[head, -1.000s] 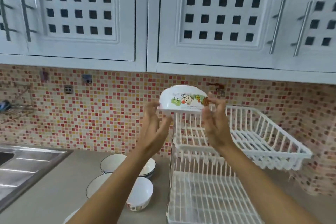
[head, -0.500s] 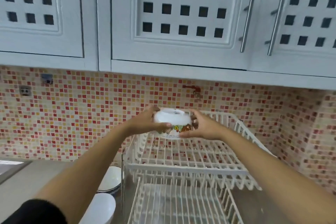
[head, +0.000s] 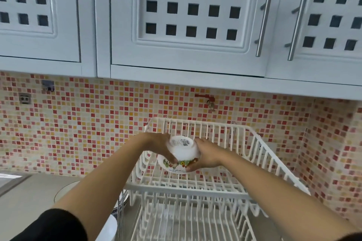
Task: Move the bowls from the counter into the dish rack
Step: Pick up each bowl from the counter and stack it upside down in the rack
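A small white ceramic-looking bowl with a cartoon print round its rim band [head: 181,154] is held upside down, foot ring and printed label facing up, over the upper tier of the white wire dish rack [head: 254,154] — low over its tines, though whether the rim already touches them cannot be told from this angle. The left hand [head: 160,146] cups its left wall and the right hand [head: 205,157] its right wall, fingers [head: 191,168] of both clenched around the rim band from opposite sides, so the bowl is carried by a two-sided squeeze. It looks stiff, glazed and smooth, so likely slippery where the wall curves in toward the foot; the flared rim gives the surer purchase and that is where the fingertips sit. Judging by the easy reach with arms outstretched, it is light, but it would probably chip or crack if dropped on the hard wires — best eased down and let go only once it rests. More white round bowls [head: 64,191] wait on the grey surface [head: 25,201] to the left of the rack, partly hidden behind the left arm.
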A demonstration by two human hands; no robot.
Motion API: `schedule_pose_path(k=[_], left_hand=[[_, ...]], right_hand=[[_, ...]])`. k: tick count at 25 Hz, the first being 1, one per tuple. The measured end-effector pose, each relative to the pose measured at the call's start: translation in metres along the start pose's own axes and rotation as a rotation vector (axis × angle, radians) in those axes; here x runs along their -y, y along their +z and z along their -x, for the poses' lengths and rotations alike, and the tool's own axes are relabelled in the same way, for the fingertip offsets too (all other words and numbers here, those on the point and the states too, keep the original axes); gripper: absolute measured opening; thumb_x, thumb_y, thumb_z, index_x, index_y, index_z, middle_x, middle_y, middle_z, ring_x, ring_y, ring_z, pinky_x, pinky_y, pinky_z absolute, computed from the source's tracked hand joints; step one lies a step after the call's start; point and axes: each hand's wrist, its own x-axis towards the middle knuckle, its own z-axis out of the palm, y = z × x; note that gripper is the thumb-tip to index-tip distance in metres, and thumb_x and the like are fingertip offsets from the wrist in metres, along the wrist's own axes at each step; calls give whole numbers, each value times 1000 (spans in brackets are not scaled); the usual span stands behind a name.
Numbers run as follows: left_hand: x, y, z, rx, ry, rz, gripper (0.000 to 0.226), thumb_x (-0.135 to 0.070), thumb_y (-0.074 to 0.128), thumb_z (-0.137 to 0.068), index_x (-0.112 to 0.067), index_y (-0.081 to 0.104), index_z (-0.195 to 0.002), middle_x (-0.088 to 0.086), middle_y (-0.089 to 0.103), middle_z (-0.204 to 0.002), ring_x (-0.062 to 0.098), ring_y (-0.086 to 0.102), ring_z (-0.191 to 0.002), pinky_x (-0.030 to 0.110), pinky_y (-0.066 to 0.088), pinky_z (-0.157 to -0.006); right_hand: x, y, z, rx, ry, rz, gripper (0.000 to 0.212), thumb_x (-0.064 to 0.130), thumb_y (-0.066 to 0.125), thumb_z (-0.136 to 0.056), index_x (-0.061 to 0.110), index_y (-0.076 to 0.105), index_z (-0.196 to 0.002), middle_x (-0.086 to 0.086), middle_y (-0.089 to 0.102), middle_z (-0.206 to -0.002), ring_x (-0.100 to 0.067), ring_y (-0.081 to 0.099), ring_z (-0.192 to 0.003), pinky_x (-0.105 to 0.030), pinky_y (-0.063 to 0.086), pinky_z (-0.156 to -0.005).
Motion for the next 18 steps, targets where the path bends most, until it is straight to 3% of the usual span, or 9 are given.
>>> schedule_pose_path(k=[3,6,9,11,15,18], left_hand=[[-6,0,-2,33,18,13,80,-37,77,-73,-21,34,-138,1,50,-139,20,49,-114,32,41,-101],[-7,1,4,15,2,18,108,-41,75,-74,-21,2,-150,2,26,-157,27,35,-138,39,33,-113],[-3,2,22,-91,86,13,100,-36,65,-84,-17,-7,-151,3,0,-162,26,11,-148,41,17,-120],[4,-2,44,-217,143,-48,86,-35,54,-92,-12,-5,-151,6,-2,-161,25,6,-149,41,12,-122],[44,-11,93,-373,141,-34,66,-30,40,-99,-10,6,-151,9,9,-161,27,14,-148,41,15,-122],[89,-9,130,-424,65,23,60,-31,34,-101,-13,6,-151,7,7,-161,25,9,-149,38,13,-120]], right_hand=[[0,2,0,-12,14,34,102,53,77,-66,18,22,-145,-4,40,-142,-23,43,-125,-28,37,-92],[2,0,3,13,47,81,110,61,76,-61,22,16,-146,-5,35,-148,-24,41,-129,-37,41,-100],[12,-8,10,3,57,62,120,55,76,-64,17,3,-150,-5,4,-160,-24,10,-146,-43,18,-118],[29,-13,17,-48,34,34,111,48,72,-72,15,1,-151,-4,-4,-160,-22,0,-148,-41,9,-119],[100,0,34,-249,-146,53,78,37,52,-92,15,7,-151,-3,4,-160,-20,4,-148,-36,10,-118],[168,23,43,-389,-268,101,68,35,43,-96,13,9,-151,-3,7,-160,-18,4,-148,-34,7,-119]])
